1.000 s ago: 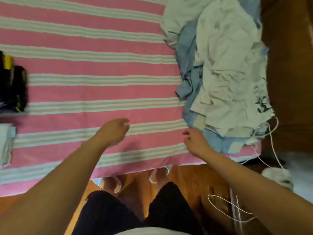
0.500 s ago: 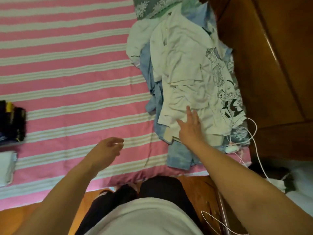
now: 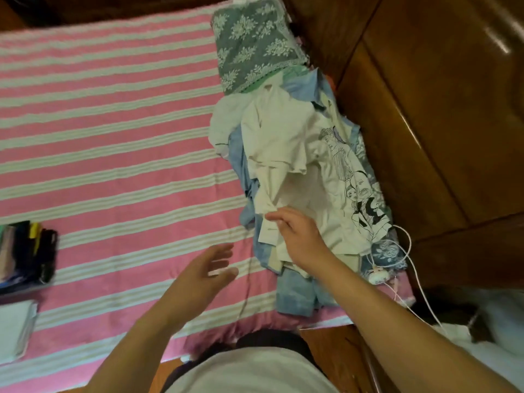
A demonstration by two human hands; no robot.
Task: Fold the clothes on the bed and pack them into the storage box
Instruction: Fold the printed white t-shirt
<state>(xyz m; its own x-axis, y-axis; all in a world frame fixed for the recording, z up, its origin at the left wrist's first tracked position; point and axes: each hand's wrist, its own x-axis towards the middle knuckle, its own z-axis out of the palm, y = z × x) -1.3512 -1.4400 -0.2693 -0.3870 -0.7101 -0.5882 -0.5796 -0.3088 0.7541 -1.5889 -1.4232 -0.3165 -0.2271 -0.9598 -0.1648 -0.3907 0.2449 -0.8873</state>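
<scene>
Now the right hand [image 3: 302, 239], fingers loose and holding nothing, rests on the white printed T-shirt [image 3: 320, 177] atop the clothes pile right of centre. Left hand [image 3: 211, 268] hovers open. Best pinch only the top shirt, then lift slowly.

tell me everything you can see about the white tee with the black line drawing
The white tee looks like soft, thin cotton, crumpled and unfolded on top of the clothes pile at the bed's right edge. Black line-drawn figures run down its right side. A short sleeve sticks out leftward. The right hand touches its near left edge; whether it pinches the fabric is unclear.
</scene>
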